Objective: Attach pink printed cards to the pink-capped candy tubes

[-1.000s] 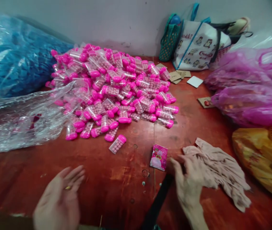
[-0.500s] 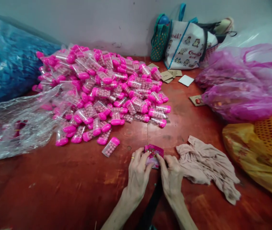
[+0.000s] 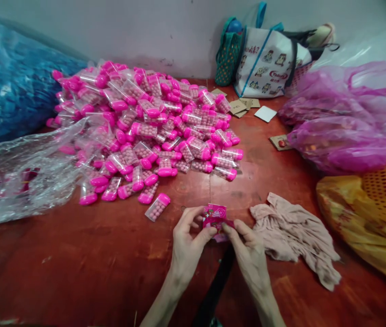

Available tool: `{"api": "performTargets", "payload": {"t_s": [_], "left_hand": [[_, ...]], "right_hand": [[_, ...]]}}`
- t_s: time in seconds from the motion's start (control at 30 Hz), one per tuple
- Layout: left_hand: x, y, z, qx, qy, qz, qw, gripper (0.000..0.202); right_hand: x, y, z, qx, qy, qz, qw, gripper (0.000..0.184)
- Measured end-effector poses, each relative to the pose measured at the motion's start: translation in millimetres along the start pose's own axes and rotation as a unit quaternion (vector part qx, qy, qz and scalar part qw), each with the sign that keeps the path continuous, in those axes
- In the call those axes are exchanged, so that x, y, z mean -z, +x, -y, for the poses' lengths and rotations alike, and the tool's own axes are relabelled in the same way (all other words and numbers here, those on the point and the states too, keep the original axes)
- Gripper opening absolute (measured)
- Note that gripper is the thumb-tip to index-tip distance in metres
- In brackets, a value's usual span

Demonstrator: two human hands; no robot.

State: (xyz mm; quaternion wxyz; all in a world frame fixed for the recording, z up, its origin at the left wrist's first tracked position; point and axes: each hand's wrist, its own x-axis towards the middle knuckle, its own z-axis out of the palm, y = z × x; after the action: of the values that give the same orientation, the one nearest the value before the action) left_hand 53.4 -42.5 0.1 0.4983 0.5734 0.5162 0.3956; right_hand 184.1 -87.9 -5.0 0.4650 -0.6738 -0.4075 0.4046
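Low over the red floor, both hands work on small pink printed labels [image 3: 215, 211] with a swirl pattern, possibly more than one piece. My left hand [image 3: 188, 240] has its fingers at the left edge and its thumb on the lower part. A darker pink piece at the right edge is pinched between the thumb and fingers of my right hand [image 3: 249, 247]. The fingertips partly cover the labels. To the left of the hands lies a clear tube of pink balls with a pink cap [image 3: 158, 207], nearest of a large heap of such tubes [image 3: 145, 131].
A crumpled beige cloth [image 3: 291, 227] lies right of my right hand. Farther right are a yellow basket [image 3: 379, 195], a yellow bag [image 3: 342, 209] and pink plastic bags [image 3: 345, 122]. Blue-filled plastic [image 3: 16, 86] and clear sheeting [image 3: 32, 181] lie left. A tote bag [image 3: 267, 63] stands by the wall.
My left hand has turned, its fingers shifting to the labels' left edge. My right hand has drawn slightly right, with a darker pink piece now showing at its fingertips.
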Motion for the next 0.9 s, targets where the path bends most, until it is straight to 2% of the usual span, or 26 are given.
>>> {"api": "performTargets", "payload": {"t_s": [0.1, 0.17, 0.23, 0.33, 0.4, 0.5, 0.6, 0.77, 0.9], "left_hand": [[0.8, 5, -8, 0.067, -0.146, 0.091, 0.983, 0.013], [-2.0, 5, -8, 0.103, -0.219, 0.099, 0.965, 0.009], [-6.1, 3, -6, 0.134, -0.272, 0.079, 0.950, 0.009], [-10.6, 0, -3, 0.163, -0.313, 0.049, 0.934, 0.010], [-11.2, 0, -3, 0.176, -0.321, 0.046, 0.929, 0.012], [-10.2, 0, -3, 0.176, -0.315, 0.044, 0.932, 0.013], [-10.5, -1, -3, 0.176, -0.308, 0.023, 0.934, 0.015], [-16.1, -4, -4, 0.213, -0.360, -0.029, 0.908, 0.014], [-18.2, -6, -3, 0.190, -0.339, -0.054, 0.920, 0.020]], "right_hand": [[-5, -2, 5, 0.051, -0.003, 0.029, 0.998, 0.013], [-7, -2, 6, 0.079, -0.010, 0.028, 0.996, 0.011], [-6, -1, 7, 0.084, -0.018, 0.031, 0.996, 0.010], [-2, 1, 7, 0.054, -0.016, 0.069, 0.996, 0.011], [0, 1, 7, 0.028, -0.003, 0.094, 0.995, 0.010], [-3, -1, 6, 0.011, -0.006, 0.080, 0.997, 0.014], [-9, -4, 9, 0.041, -0.050, 0.050, 0.997, 0.023], [-20, -6, 20, 0.112, -0.102, 0.017, 0.988, 0.026], [-27, -7, 23, 0.131, -0.114, -0.002, 0.985, 0.026]]}}
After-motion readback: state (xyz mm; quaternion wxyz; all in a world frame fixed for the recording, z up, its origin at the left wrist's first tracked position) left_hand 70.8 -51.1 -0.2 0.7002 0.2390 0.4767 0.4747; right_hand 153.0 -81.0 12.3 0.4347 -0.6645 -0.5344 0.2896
